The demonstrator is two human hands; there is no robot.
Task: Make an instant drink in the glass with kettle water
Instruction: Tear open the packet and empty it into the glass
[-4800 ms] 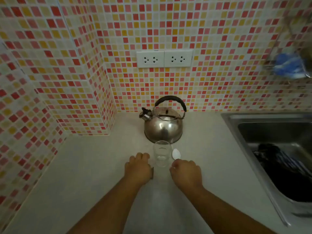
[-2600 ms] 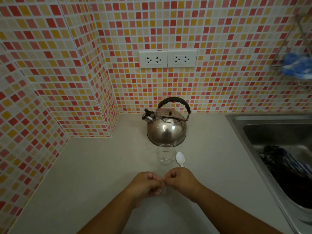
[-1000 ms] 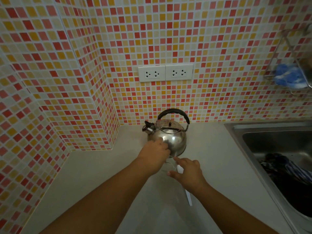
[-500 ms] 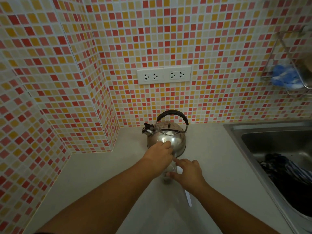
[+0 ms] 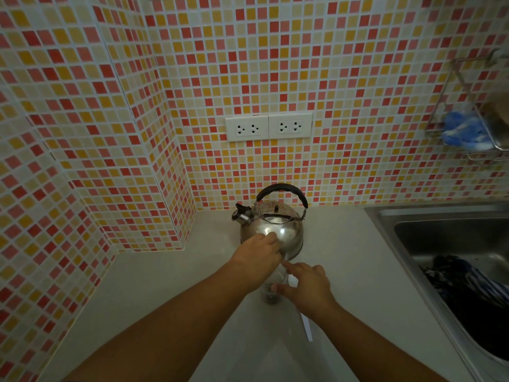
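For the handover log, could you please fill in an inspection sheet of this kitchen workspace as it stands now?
Surface: pale countertop, bare apart from the job's things.
Job's things: steel kettle upright by the wall; glass in front of it, something dark at its bottom; white spoon beside the glass.
Clutter: dark cloth in the sink; blue item on the wire rack.
Grippers: left hand pinched above the glass, contents hidden; right hand steadying the glass.
Cables: nothing seen; sockets unused.
Surroundings: mosaic tiled wall.
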